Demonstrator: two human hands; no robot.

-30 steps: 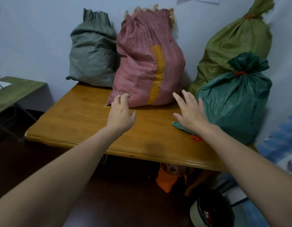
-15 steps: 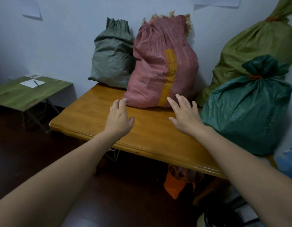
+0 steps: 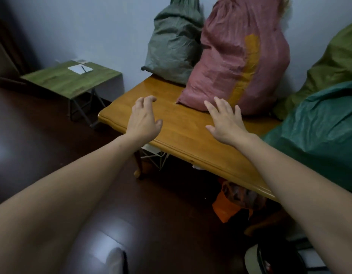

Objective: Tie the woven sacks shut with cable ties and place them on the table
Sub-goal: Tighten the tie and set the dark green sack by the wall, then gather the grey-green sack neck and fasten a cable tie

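Both hands hover empty over the wooden tabletop (image 3: 183, 133), the left hand (image 3: 144, 119) loosely curled, the right hand (image 3: 225, 123) spread before the pink sack (image 3: 236, 56).

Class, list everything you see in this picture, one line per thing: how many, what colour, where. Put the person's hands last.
wooden table: one, honey-brown, centre
grey-green sack: one, grey-green, table's far left corner by the wall
pink sack: one, pink with an orange stripe, on the table beside the grey-green sack
olive sack: one, olive green, far right by the wall
teal sack: one, teal, right, in front of the olive sack
side table: one, green, left by the wall
paper: one, white, on the side table
orange bag: one, orange, under the wooden table
left hand: one, over the table's near-left edge, empty
right hand: one, before the pink sack, empty
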